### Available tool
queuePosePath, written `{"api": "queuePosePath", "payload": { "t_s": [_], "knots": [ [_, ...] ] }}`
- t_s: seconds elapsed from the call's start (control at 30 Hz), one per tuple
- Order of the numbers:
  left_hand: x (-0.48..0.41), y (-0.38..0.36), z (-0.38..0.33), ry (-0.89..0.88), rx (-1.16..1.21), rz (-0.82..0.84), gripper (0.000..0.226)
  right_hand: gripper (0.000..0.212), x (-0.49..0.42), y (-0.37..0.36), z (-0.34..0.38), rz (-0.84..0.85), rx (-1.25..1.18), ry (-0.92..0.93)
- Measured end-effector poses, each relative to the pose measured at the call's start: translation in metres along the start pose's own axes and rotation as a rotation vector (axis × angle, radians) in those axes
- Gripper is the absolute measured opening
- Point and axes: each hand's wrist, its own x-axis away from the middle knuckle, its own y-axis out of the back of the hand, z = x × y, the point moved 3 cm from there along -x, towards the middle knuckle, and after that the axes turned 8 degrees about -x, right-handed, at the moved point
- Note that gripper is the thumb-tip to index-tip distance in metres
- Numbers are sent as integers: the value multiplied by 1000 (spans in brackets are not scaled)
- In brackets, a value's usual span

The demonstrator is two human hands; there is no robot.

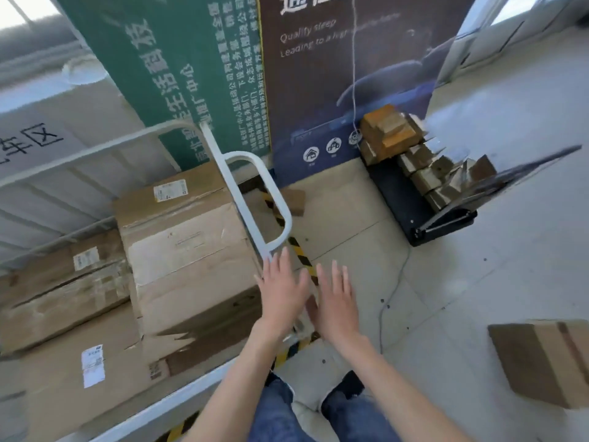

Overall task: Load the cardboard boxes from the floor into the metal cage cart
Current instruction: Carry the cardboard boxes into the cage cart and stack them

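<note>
The white metal cage cart fills the left side, seen from above, with several large cardboard boxes inside. The tallest box stands at the cart's near corner by the looped handle. Flatter boxes lie to its left. My left hand is spread flat, fingers straight, just right of that tall box and below the handle. Beside it, my right hand is also flat and holds nothing. One cardboard box lies on the floor at the right edge. A small box sits on the floor behind the handle.
Standing display banners rise behind the cart. A black platform trolley loaded with several small brown boxes sits at the back right. Yellow-black hazard tape runs along the floor under my hands, and a thin cable trails to the right.
</note>
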Motion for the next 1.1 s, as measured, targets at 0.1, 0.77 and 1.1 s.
{"api": "queuePosePath", "payload": {
  "t_s": [0.1,0.77,1.1],
  "knots": [
    [34,-46,-105,-186,-49,77,67,71,26,70,-93,-133,-30,-95],
    [155,-348,-516,-859,-342,632,65,68,196,206,-536,-579,-559,-992],
    [139,-480,-704,-1038,-488,846,65,69,180,277,-683,-697,-729,-1179]
  ]
}}
